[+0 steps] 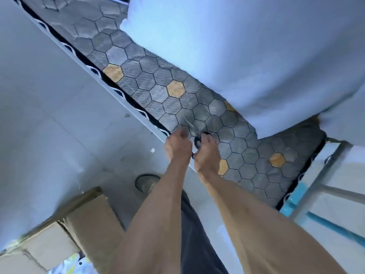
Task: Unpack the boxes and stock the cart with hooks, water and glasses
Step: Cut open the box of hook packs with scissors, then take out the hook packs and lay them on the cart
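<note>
Forearms right up close, both hands out front on a pair of black-handled scissors [194, 135] over the hex-pattern mattress [150, 80], right hand [207, 155] curled into the loops, left hand [177, 147] pinching alongside, cardboard boxes [65, 230] low left behind them.

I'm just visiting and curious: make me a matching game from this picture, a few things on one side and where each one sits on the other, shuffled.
Things:
1. scissors
2. cardboard boxes
3. white bedding
4. blue bar

Places:
A. lower left, on the floor
B. lower right, beside the mattress
C. between the left hand and right hand, over the mattress edge
D. upper right, lying on the mattress

Pairs: 1-C, 2-A, 3-D, 4-B
</note>
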The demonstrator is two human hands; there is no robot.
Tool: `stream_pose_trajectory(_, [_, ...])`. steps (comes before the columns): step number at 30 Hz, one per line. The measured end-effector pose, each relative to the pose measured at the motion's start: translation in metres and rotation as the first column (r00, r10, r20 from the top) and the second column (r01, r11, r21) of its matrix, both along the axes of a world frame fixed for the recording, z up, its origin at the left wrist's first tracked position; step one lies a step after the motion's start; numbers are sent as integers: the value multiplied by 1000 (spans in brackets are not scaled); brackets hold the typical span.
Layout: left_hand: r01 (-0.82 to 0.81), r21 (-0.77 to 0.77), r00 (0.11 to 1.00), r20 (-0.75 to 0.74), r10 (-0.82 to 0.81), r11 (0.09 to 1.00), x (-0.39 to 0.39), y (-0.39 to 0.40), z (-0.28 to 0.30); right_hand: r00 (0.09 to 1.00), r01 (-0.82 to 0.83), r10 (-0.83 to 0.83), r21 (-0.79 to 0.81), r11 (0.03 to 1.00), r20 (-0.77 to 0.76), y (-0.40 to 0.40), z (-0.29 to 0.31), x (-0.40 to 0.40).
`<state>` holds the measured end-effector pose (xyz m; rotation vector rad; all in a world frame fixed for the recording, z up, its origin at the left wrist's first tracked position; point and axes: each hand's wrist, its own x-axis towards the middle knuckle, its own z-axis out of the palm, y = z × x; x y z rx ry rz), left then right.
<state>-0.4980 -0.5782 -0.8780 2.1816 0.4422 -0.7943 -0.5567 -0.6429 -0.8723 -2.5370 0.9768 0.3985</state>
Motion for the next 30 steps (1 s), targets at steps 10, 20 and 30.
stream_pose_trajectory(10, [278, 281, 920, 195, -339, 918, 2, 33, 8, 946, 265, -301, -246, 932, -119, 15, 7, 16])
stream_pose_trajectory(20, [24, 319, 975, 203, -93, 947, 0, 164, 15, 858, -500, 507, -96, 861, 77, 142, 15, 40])
stream_pose_trajectory(30, [-538, 374, 842, 282, 460, 755, -130, 396, 19, 125, -992, 991, -12, 126, 43, 343, 18, -3])
